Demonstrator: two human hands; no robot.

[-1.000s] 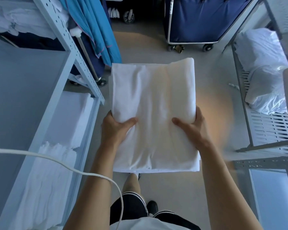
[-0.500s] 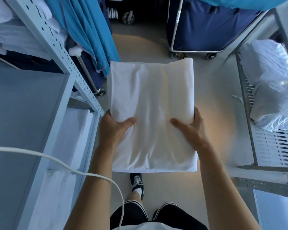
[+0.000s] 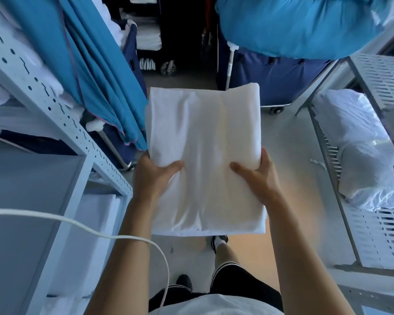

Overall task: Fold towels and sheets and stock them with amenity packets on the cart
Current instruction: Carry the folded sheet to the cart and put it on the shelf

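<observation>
A folded white sheet (image 3: 205,142) is held flat in front of me above the floor. My left hand (image 3: 155,176) grips its left edge with the thumb on top. Opposite it, my right hand (image 3: 257,176) grips the right edge, thumb also lying on the cloth. The fingers of both hands are hidden under the sheet. Folded white linen (image 3: 96,226) lies on a lower level of the grey shelf unit (image 3: 55,123) at my left.
Blue fabric (image 3: 100,71) hangs beside the shelf unit. A navy wheeled laundry bin (image 3: 273,76) stands ahead under a big blue bag (image 3: 293,23). A slatted metal rack (image 3: 373,242) on the right carries wrapped white bundles (image 3: 362,155). A white cable (image 3: 89,228) crosses my left forearm.
The view has tilted up and moved forward along the aisle; the blue bag now shows at the top. Both hands keep the same hold on the sheet.
</observation>
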